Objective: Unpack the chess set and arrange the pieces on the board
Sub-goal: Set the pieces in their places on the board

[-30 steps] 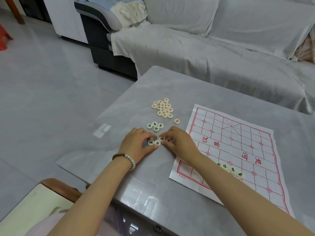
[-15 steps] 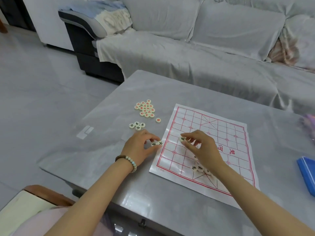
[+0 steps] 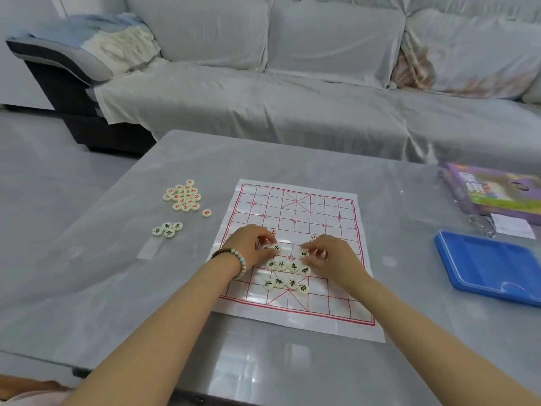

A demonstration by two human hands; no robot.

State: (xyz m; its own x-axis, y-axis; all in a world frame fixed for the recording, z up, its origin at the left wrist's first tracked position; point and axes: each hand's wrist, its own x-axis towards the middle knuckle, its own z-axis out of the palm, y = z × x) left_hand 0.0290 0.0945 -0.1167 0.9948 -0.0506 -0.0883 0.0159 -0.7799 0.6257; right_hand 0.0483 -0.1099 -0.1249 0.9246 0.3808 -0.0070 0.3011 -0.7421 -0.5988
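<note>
The person is leaning over the tabletop with both hands down on the paper board, which is lying flat in the middle, closer to the near edge than the far one. The left hand, wearing a beaded bracelet, is curling its fingers and pinching the left piece, a pale disc with a black character, right at the board's surface. There may be a second disc tucked under those fingertips, but I cannot tell. The right hand is doing much the same, its fingertips nipping the right piece just beside it.

Between the two wrists, eight black-lettered discs are sitting in two rough rows of four on the near half of the board, packed close and mostly touching.

Off the board, toward the left edge of the tabletop, a pile of red-lettered discs is lying bunched together, with a lone red disc just beside it. Nearer to the person, four more black discs are huddling in a small group.

Along the right edge a blue tray is lying open side up, and behind it, toward the far right corner, a purple box is resting.
</note>
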